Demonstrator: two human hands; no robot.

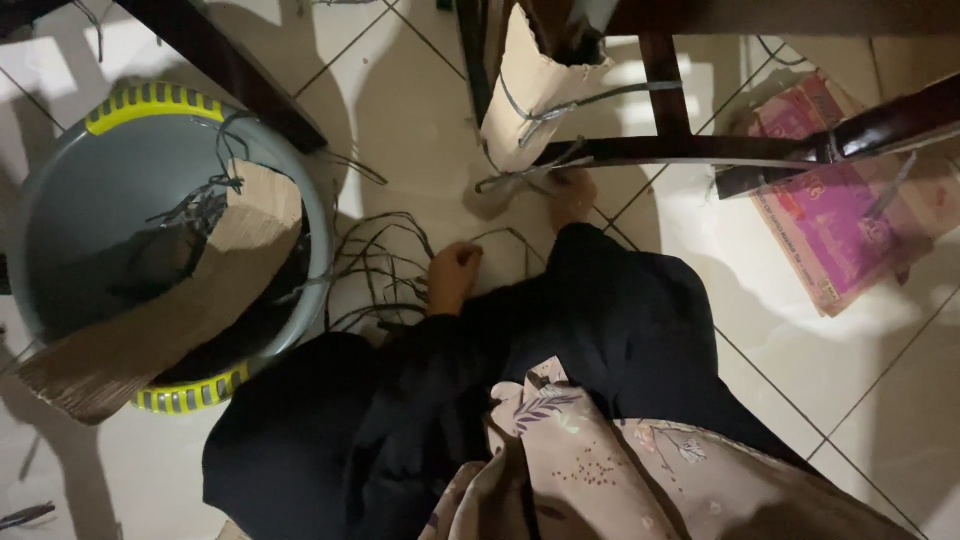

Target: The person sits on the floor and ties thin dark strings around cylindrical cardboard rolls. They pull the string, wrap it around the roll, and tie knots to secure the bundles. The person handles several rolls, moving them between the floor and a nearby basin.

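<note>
Floral fabric [600,470] at 6 o'clock, soft, draped over lap; black sleeves above.

Left hand [453,276] near centre, fingers curled shut, pinching thin dark strips [385,265] that fan toward 9 o'clock over glossy tiled floor [420,120].

Right hand [572,195] toward 12 o'clock, closed on flat grey strip [520,178] under dark wooden rail [680,150], likely pulling taut.

Grey plastic basin [100,190], yellow grips, at 9 o'clock; cardboard slab [180,300] leans inside.

Pink printed box [840,220] at 2 o'clock.
</note>
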